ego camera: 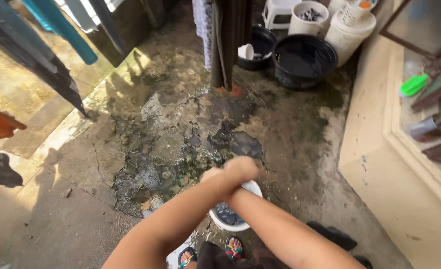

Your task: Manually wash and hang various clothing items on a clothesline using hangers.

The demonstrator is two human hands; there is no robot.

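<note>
Both hands meet above a white bucket [230, 219] at six o'clock: the left hand [213, 175] and right hand [243, 168] press together, blurred, so I cannot tell what they grip. Cracked wet concrete [170, 144] lies beyond. At one o'clock stand a black tub [304, 61] and white pails [347, 31]; a green bottle [413, 85] rests at two o'clock.

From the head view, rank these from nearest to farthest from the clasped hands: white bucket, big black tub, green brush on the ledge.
Measured from the hands, which are clasped together so left and right cannot be told apart:
1. White bucket: right under the hands, between the forearms.
2. Black tub: ahead, up and right, beside the post.
3. Green brush: far right, on the ledge.
</note>
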